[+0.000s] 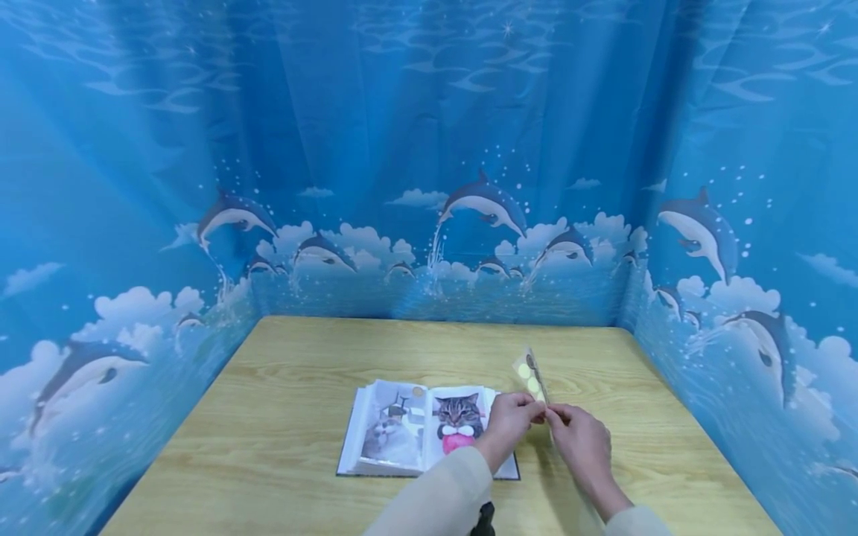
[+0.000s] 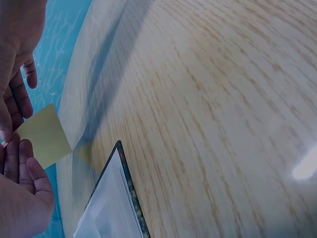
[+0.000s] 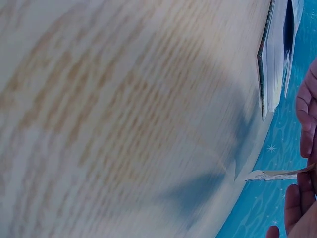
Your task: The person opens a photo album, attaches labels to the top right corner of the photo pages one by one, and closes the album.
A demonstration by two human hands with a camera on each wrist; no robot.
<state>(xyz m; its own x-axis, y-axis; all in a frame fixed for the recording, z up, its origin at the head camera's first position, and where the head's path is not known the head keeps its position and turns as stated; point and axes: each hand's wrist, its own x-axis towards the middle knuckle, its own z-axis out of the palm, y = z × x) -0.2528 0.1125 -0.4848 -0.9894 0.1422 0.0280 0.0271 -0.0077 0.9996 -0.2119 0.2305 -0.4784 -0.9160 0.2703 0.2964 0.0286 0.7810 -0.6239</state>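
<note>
Fingers of the left hand (image 1: 511, 426): thumb and fingertips are pinched together on the near end of the sheet of round stickers (image 1: 533, 381).
Fingers of the right hand (image 1: 583, 439): also closed in a narrow pinch at that near end, close beside the left fingertips.
Sticker sheet's place: held up over the wood-grain counter (image 1: 268, 447), just right of the open photo album (image 1: 427, 435) and apart from its pages.
Sticker sheet's faces: pale yellow discs and a brown round patch show from the head; the left wrist view shows a plain yellowish face.
Weight and stiffness: probably very light and thin, springy enough to stand out from the pinch, yet easily bent; in the right wrist view it shows almost edge-on.
Surface: likely smooth and a little slippery on the backing, tacky wherever adhesive is bared; a hard tug could crease or tear it.
Best hold: by an edge or corner, I judge, with light pads and clear of the discs' sticky sides.
Long axis: as the head view shows it, slanting from the fingers up and slightly left; foreshortening hides its true proportions.
Free end: points away from the person, toward the dolphin-print curtain (image 1: 402, 149), tilted up rather than lying flat.
</note>
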